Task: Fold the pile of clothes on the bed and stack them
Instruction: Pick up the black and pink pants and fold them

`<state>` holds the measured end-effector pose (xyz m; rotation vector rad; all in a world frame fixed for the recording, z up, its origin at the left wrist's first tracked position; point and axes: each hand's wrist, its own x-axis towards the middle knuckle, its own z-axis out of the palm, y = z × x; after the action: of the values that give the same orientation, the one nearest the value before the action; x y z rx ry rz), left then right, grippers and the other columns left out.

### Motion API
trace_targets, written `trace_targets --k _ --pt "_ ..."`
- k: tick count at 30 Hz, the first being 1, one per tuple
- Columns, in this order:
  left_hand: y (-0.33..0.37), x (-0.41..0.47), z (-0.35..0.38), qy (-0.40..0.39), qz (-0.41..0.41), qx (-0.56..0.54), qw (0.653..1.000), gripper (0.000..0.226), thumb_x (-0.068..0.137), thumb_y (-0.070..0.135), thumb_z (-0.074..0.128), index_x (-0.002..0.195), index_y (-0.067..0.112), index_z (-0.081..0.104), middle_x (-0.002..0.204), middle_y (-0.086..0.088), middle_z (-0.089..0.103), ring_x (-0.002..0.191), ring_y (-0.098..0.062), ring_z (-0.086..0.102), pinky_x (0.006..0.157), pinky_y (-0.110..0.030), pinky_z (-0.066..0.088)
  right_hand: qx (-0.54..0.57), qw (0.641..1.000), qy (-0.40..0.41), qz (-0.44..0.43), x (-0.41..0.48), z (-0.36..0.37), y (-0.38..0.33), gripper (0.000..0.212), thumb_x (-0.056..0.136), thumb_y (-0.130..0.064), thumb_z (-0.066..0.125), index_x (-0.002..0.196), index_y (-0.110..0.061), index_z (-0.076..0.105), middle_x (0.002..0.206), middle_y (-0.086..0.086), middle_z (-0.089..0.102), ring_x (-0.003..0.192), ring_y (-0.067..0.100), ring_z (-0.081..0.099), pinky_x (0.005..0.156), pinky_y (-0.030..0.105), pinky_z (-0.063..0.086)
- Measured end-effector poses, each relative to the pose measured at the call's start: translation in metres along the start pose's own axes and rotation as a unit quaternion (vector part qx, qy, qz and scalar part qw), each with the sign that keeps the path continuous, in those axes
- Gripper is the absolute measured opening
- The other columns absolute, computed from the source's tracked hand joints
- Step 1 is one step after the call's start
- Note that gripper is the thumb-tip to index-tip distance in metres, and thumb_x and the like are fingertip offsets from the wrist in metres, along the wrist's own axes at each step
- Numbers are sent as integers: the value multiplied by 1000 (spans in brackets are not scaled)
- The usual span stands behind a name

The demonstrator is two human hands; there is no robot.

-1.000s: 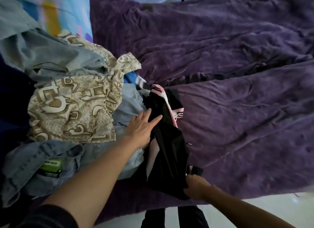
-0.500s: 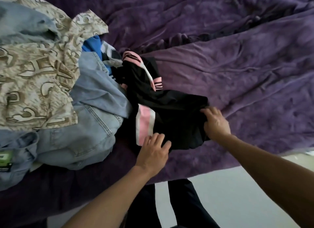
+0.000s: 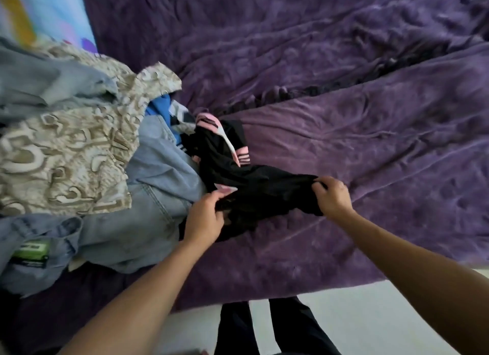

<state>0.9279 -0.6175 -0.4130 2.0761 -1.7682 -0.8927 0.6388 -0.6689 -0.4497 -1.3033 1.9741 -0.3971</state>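
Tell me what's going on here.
A person at the bed's edge holds a black garment with pink trim in both hands. The left hand grips its near edge, and the right hand pinches the other end, spreading it over the purple blanket. To the left lies the unfolded pile, with jeans and a patterned shirt on top. No folded stack shows.

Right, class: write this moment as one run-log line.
step: garment gripped | left hand: grips black-and-pink garment | right hand: grips its other end | clothes pile: unfolded, left of it | purple blanket: beneath
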Motion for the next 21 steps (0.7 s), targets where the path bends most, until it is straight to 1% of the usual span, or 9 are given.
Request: trace_targets --k 2,4,6,8,13,15,17,19,21 --pt "18 11 -42 56 -11 -29 998 37 76 -9 57 107 9 68 103 -11 70 97 -28 65 89 -31 48 95 995 -1 1 12 -31 -40 30 88 -8 51 62 -20 59 63 -3 59 69 21 55 59 27 38" --pt "39 23 -85 91 -24 -80 992 31 80 -8 55 99 11 69 100 -7 70 96 -24 65 89 -32 49 116 992 -13 -44 15 -62 -81 32 88 -4 48 63 -21 61 60 -4 57 58 10 51 53 26 38" --pt "65 31 -129 110 -6 -132 985 28 81 -5 55 91 16 70 93 0 70 91 -18 66 84 -28 49 63 990 -22 -124 9 -87 -119 20 88 -11 55 75 -20 66 62 -1 60 55 10 53 55 27 39" --pt "94 30 -171 122 46 -148 980 29 79 -3 58 82 24 69 83 3 71 82 -12 67 76 -23 49 -11 978 -36 -206 -10 -103 -153 8 85 -28 67 92 -24 69 70 -5 63 68 13 60 63 28 42" --pt "155 1 -251 126 138 -158 970 32 74 -6 58 75 25 67 73 5 70 69 -8 66 69 -22 50 -19 929 -175 -327 -82 -92 -217 63 65 -51 83 120 -35 57 110 -10 64 103 11 62 93 34 50" --pt "172 -13 -281 147 149 -161 964 26 77 -3 58 73 22 67 67 9 69 64 -2 64 64 -15 48 -19 931 -137 -338 -103 -79 -239 72 61 -62 79 121 -32 55 116 -8 63 108 12 61 92 37 49" --pt "183 -25 -308 167 150 -170 959 20 79 1 58 76 17 69 64 10 68 58 3 61 57 -8 43 66 935 -128 -325 -123 -69 -261 75 57 -69 76 120 -34 55 115 -11 65 107 10 62 90 40 51" --pt "189 -35 -332 173 139 -193 956 16 81 0 57 82 10 69 64 7 68 54 2 62 54 -9 44 162 927 -121 -316 -141 -62 -285 70 56 -69 75 114 -35 57 108 -12 69 102 8 64 88 41 53" --pt "190 -42 -351 166 128 -207 956 15 82 -1 56 83 8 69 62 6 68 53 -2 63 54 -14 47 159 930 -41 -329 -152 -61 -305 56 62 -64 68 107 -31 60 97 -7 72 94 15 68 77 38 55"
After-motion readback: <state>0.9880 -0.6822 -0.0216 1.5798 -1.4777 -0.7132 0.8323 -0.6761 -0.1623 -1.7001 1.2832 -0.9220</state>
